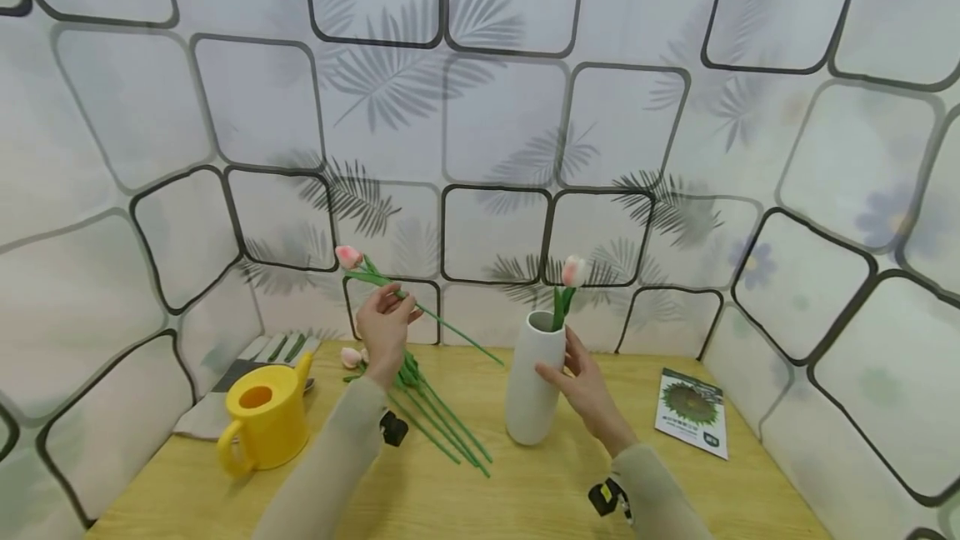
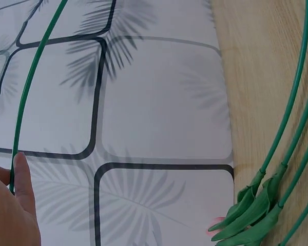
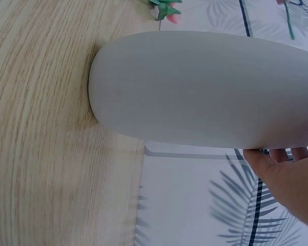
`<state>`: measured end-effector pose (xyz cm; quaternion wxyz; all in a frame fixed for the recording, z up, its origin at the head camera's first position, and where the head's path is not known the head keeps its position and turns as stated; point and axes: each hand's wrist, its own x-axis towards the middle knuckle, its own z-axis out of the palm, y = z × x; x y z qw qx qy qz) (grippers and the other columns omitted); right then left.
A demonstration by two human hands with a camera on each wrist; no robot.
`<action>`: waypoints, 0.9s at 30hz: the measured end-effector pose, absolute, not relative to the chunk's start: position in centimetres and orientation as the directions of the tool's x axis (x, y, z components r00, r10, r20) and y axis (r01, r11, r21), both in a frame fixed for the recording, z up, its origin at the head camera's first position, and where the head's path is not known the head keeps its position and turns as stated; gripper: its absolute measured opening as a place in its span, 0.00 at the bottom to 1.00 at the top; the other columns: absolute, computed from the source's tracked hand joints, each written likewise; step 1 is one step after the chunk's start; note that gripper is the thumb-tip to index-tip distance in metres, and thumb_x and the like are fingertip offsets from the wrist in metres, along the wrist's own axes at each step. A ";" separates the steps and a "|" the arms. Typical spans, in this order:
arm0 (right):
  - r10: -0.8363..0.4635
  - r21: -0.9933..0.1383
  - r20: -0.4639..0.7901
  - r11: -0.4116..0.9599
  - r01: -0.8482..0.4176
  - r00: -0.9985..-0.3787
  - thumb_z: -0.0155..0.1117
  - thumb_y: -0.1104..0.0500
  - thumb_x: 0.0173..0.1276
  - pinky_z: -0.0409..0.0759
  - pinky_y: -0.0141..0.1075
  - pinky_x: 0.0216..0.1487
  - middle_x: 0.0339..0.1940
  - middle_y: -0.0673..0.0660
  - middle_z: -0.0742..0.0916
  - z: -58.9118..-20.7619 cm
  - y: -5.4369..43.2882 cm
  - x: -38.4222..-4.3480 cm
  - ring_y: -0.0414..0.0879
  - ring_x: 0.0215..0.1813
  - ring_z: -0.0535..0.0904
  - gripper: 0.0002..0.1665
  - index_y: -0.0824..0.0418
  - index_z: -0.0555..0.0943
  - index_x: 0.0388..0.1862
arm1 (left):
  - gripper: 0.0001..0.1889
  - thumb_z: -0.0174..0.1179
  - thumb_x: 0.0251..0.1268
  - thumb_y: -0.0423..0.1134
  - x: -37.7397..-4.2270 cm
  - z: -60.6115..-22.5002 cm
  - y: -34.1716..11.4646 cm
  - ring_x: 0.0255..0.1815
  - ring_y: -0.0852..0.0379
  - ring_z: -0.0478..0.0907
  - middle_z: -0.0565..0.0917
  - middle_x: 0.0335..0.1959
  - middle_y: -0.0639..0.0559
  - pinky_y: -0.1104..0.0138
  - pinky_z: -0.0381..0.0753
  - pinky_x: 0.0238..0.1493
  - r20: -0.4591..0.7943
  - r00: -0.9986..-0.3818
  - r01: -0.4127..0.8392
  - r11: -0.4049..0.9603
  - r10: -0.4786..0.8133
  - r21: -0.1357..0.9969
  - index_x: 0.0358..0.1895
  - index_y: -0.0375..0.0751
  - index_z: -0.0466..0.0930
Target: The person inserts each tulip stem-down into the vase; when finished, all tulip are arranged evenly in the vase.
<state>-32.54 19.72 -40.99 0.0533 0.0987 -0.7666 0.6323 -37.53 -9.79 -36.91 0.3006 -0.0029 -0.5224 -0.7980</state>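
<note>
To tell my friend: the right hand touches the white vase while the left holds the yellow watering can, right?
Not the yellow watering can: the left hand holds a pink tulip, as the head view shows. The right hand touches the white vase.

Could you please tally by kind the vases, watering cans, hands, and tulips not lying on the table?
White vase: 1
Yellow watering can: 1
Hands, left hand and right hand: 2
Tulips, held tulip and vase tulip: 2
Total: 6

No legible text, lettering (image 1: pixel 688 421) and a dark corner badge (image 1: pixel 711 439) on the sunflower packet (image 1: pixel 692 407), too small to read
</note>
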 end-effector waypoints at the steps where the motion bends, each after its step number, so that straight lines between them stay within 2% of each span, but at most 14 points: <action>1: -0.086 -0.957 0.211 0.184 -0.224 -0.974 0.70 0.56 0.66 0.63 0.62 0.71 0.78 0.61 0.63 -41.0 19.7 -32.6 0.63 0.76 0.61 0.53 0.52 0.49 0.81 | 0.16 0.62 0.57 0.19 -37.5 -36.7 -9.7 0.35 0.47 0.83 0.82 0.34 0.43 0.63 0.88 0.35 0.319 -0.824 0.480 -0.276 -0.469 0.833 0.50 0.30 0.80; 6: -0.091 -0.955 0.215 0.189 -0.229 -0.972 0.70 0.54 0.66 0.63 0.62 0.71 0.79 0.60 0.62 -41.0 19.8 -32.6 0.63 0.76 0.61 0.53 0.51 0.48 0.81 | 0.17 0.63 0.58 0.22 -37.5 -35.4 -9.6 0.36 0.50 0.83 0.81 0.38 0.40 0.63 0.88 0.38 0.313 -0.836 0.476 -0.310 -0.451 0.823 0.52 0.32 0.80; 12: -0.102 -0.957 0.220 0.172 -0.235 -0.970 0.70 0.54 0.65 0.63 0.60 0.72 0.78 0.58 0.62 -41.1 19.8 -32.6 0.61 0.76 0.61 0.53 0.49 0.49 0.81 | 0.17 0.64 0.58 0.23 -37.7 -33.8 -9.2 0.40 0.44 0.83 0.81 0.39 0.40 0.62 0.88 0.40 0.334 -0.831 0.502 -0.344 -0.445 0.793 0.52 0.33 0.80; 15: -0.108 -0.955 0.226 0.169 -0.242 -0.968 0.69 0.54 0.66 0.64 0.61 0.71 0.79 0.59 0.62 -41.1 19.8 -32.6 0.62 0.76 0.61 0.53 0.50 0.48 0.81 | 0.17 0.64 0.59 0.23 -37.9 -33.3 -8.9 0.41 0.45 0.82 0.80 0.39 0.40 0.62 0.88 0.41 0.338 -0.834 0.506 -0.361 -0.436 0.783 0.52 0.33 0.79; 21: -0.110 -0.954 0.229 0.172 -0.245 -0.967 0.68 0.55 0.67 0.63 0.62 0.71 0.79 0.60 0.61 -41.0 19.8 -32.5 0.63 0.76 0.60 0.53 0.52 0.47 0.81 | 0.16 0.64 0.59 0.23 -38.1 -32.2 -7.8 0.37 0.48 0.81 0.79 0.36 0.45 0.63 0.88 0.40 0.337 -0.833 0.513 -0.380 -0.439 0.770 0.52 0.34 0.79; 24: -0.111 -0.956 0.225 0.168 -0.242 -0.968 0.69 0.54 0.67 0.63 0.62 0.71 0.78 0.59 0.62 -41.1 19.9 -32.4 0.62 0.76 0.60 0.53 0.51 0.47 0.81 | 0.16 0.63 0.58 0.22 -38.1 -31.5 -7.1 0.36 0.47 0.81 0.79 0.34 0.46 0.63 0.88 0.38 0.343 -0.829 0.521 -0.384 -0.442 0.762 0.50 0.34 0.79; 27: -0.110 -0.956 0.229 0.162 -0.244 -0.967 0.69 0.54 0.66 0.63 0.61 0.72 0.78 0.58 0.63 -41.2 19.9 -32.4 0.61 0.76 0.61 0.53 0.49 0.48 0.81 | 0.15 0.63 0.58 0.21 -38.1 -31.0 -6.4 0.33 0.51 0.81 0.80 0.33 0.45 0.64 0.88 0.36 0.365 -0.824 0.533 -0.378 -0.433 0.757 0.49 0.34 0.78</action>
